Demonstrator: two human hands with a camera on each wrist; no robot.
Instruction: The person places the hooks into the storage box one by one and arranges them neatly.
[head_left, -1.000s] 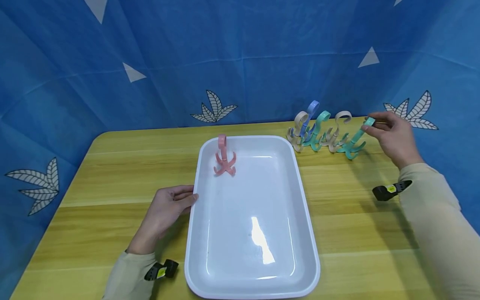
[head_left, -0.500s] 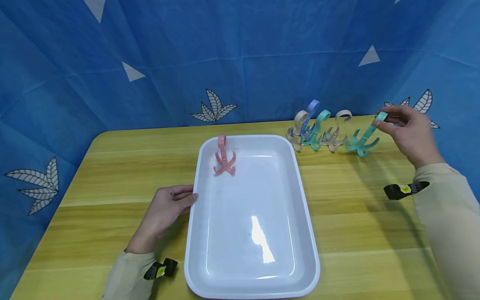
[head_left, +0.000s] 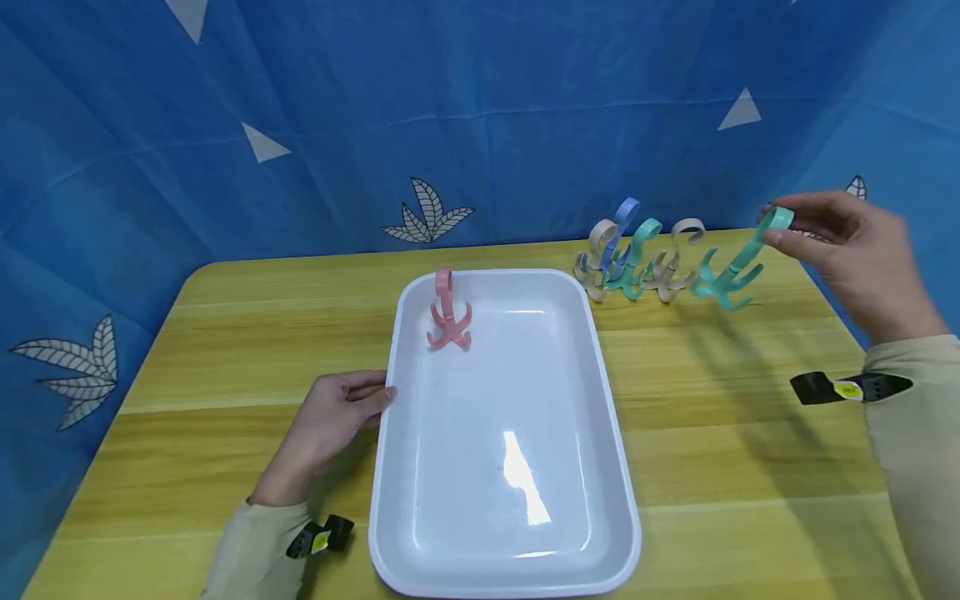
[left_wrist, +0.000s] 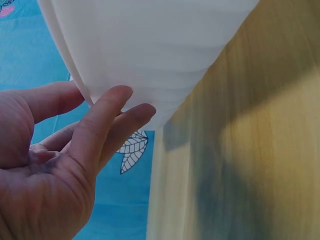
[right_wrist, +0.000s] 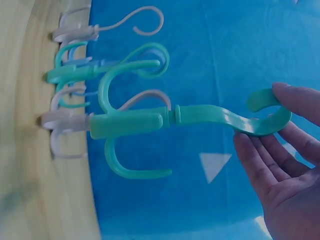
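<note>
My right hand [head_left: 862, 258] pinches a green four-pronged swivel hook [head_left: 727, 282] by its curved top, thumb and fingers around the curl. It hangs tilted over the table's back right, prongs down and to the left. In the right wrist view its stem and prongs [right_wrist: 132, 122] show against the blue cloth. My left hand [head_left: 330, 433] grips the left rim of a white tray [head_left: 487, 467], thumb on the rim. The left wrist view shows its fingers [left_wrist: 102, 112] under the tray's outer wall. A pink hook [head_left: 448, 325] stands in the tray's far left corner.
Right of the tray, at the table's back edge, several hooks stand close together: a beige one [head_left: 597, 267], a blue one [head_left: 624, 218], a green one [head_left: 633, 258] and another beige one [head_left: 667, 271]. A blue cloth [head_left: 480, 108] hangs behind the wooden table [head_left: 285, 333].
My right hand has drawn the green hook rightward and slightly up, away from the standing hooks, showing more of its curved top. The left hand, tray and pink hook have stayed put.
</note>
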